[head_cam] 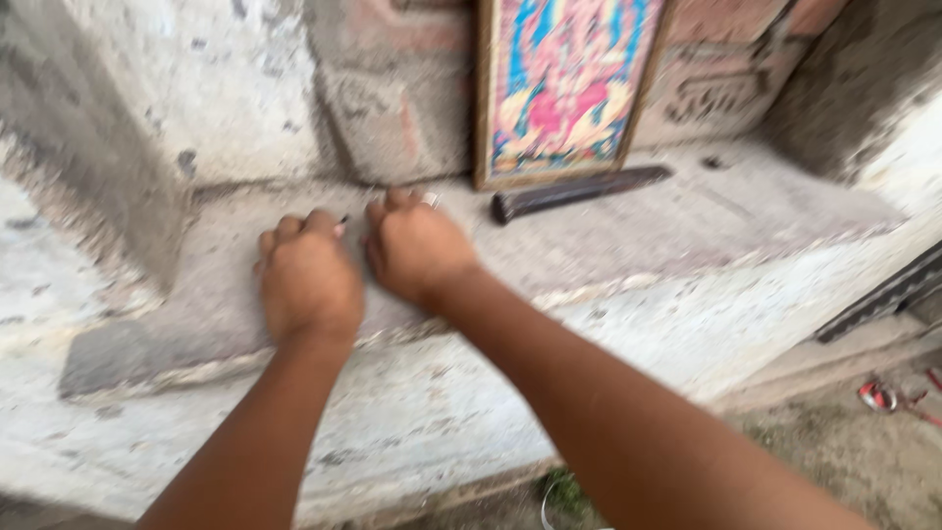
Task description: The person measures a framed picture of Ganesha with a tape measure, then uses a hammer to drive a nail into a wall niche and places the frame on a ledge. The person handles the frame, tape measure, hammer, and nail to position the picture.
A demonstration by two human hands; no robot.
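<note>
Rough stone ledge (687,226), wall niche. Left hand (307,278) and right hand (416,247) curled at frame centre, knuckles together, pinching something small, blurred. Framed picture (561,88) leans upright behind; dark stick holder (579,191) at its foot.

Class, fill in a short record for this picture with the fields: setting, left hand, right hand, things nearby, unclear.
setting: stone ledge in a rough wall niche
left hand: left hand curled, knuckles up, on the ledge
right hand: right hand curled beside it, ring on one finger
things nearby: framed colourful picture leaning on the wall; dark stick-shaped holder lying before it
unclear: whether the hands hold anything; a small dark tip shows between them
</note>
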